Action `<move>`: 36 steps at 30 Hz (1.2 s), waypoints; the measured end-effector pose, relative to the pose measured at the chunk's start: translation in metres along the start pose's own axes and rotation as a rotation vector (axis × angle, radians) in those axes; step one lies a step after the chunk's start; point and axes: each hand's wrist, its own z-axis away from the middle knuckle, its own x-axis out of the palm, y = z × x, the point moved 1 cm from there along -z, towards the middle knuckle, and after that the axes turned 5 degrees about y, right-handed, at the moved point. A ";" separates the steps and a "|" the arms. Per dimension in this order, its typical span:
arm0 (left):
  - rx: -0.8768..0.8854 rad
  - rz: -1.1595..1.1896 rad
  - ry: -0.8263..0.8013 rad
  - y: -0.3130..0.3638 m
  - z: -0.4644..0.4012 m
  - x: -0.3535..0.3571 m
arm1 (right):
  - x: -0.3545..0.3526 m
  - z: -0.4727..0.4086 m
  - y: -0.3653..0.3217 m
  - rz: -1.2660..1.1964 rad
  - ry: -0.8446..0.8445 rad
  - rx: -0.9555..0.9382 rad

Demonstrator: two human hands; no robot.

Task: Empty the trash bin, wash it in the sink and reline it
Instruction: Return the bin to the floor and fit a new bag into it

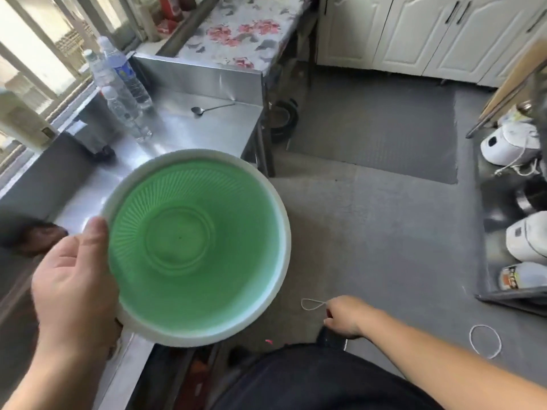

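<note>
A round green trash bin point(192, 247) with a white rim fills the middle of the head view, seen from above into its empty ribbed inside. My left hand point(74, 279) grips its rim at the left, thumb over the edge, and holds it over the edge of the steel counter point(189, 128). My right hand point(344, 316) hangs low at the right, fingers curled downward near a thin white loop of string point(312, 304) on the floor; what it holds, if anything, is hidden.
Three plastic water bottles point(124, 84) and a spoon point(207, 108) are on the counter. A grey mat point(373, 128) covers the floor ahead. White cabinets point(414, 34) stand at the back. A low shelf point(503, 297) with white appliances is at the right, a white ring point(485, 341) beside it.
</note>
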 end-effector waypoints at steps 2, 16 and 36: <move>0.003 -0.013 -0.070 0.014 0.028 0.043 | 0.001 0.005 0.036 -0.043 0.023 0.035; -0.256 -0.316 -0.188 -0.050 0.070 0.238 | 0.053 0.056 0.234 -0.319 -0.008 0.342; -0.325 -0.682 -0.479 -0.047 -0.110 0.478 | -0.174 -0.093 0.255 -0.670 0.219 0.535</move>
